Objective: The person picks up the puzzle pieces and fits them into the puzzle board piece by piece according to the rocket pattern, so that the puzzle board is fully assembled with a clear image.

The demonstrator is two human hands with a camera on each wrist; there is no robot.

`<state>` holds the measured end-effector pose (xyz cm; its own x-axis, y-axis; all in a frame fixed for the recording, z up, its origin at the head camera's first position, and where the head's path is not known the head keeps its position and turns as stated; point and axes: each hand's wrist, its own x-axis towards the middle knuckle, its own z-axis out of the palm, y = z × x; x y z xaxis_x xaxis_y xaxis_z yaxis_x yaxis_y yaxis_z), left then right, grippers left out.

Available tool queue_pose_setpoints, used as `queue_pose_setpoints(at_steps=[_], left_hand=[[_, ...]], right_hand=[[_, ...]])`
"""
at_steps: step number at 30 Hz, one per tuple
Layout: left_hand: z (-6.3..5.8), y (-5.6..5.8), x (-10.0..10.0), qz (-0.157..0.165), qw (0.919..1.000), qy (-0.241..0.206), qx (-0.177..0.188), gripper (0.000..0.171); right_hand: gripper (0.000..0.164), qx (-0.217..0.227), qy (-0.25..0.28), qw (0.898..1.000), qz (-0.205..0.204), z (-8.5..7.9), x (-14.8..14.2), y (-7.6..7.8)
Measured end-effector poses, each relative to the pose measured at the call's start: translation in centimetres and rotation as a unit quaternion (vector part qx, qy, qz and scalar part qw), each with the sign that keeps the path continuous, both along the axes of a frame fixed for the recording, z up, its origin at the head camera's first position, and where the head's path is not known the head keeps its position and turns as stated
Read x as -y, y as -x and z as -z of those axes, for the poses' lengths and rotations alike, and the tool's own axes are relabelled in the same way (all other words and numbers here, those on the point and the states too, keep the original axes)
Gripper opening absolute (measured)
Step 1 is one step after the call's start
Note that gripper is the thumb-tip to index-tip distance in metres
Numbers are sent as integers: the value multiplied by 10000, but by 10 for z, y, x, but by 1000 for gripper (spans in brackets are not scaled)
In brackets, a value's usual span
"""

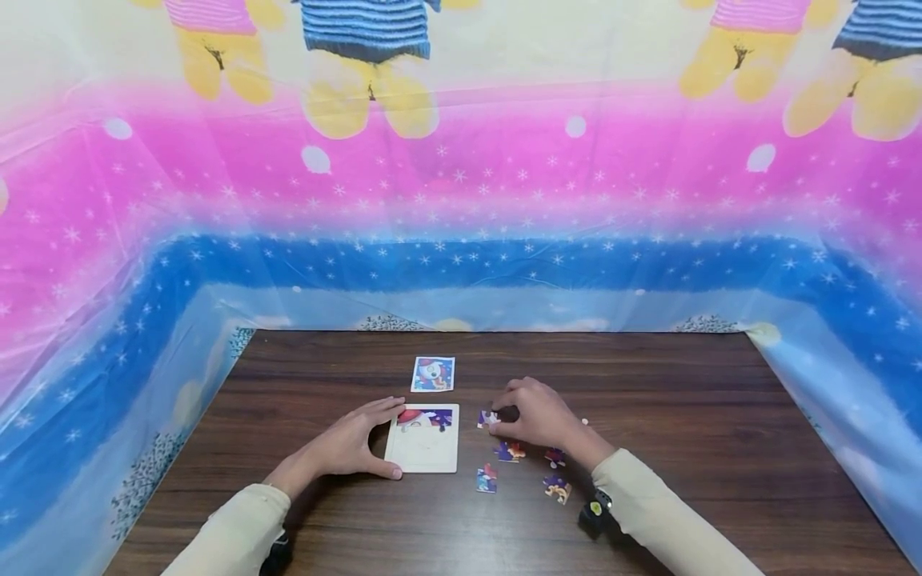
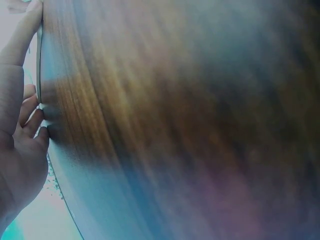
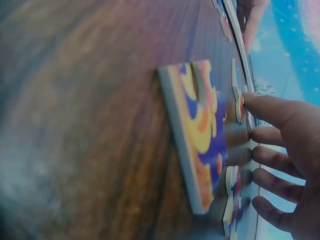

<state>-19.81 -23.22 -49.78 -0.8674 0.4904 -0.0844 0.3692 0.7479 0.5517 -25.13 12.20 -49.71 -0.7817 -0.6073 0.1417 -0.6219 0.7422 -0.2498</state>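
Observation:
My left hand (image 1: 349,442) holds the white puzzle board (image 1: 425,452) at its left side, thumb at the lower corner and fingertips at the upper one. Picture pieces in red, white and purple (image 1: 425,418) fill the board's top strip; the lower part is bare and pale. To the right of the board, my right hand (image 1: 536,412) pinches a purple-and-white jigsaw piece (image 1: 486,419) between thumb and fingers, close over the table. In the right wrist view the fingers are spread, and a yellow-and-purple piece (image 3: 207,125) lies near the camera.
A small picture card (image 1: 433,374) of a white character lies behind the board. Loose jigsaw pieces lie near the right hand: an orange-purple one (image 1: 510,452), a blue-red one (image 1: 487,479) and others below the forearm. A printed cloth (image 1: 461,264) stands around the wooden table (image 1: 324,536).

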Motion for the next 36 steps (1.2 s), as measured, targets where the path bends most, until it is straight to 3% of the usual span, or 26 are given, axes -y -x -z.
queue_pose_setpoints(at_steps=[11, 23, 36], left_hand=[[0, 0, 1, 36, 10000, -21, -7, 108], [0, -1, 1, 49, 10000, -63, -16, 108], [0, 0, 1, 40, 10000, 12, -67, 108]], right_hand=[[33, -189, 32, 9996, -187, 0, 1, 2], [29, -221, 371, 9991, -11, -9, 10, -1], [28, -272, 737, 9948, -644, -18, 48, -12]])
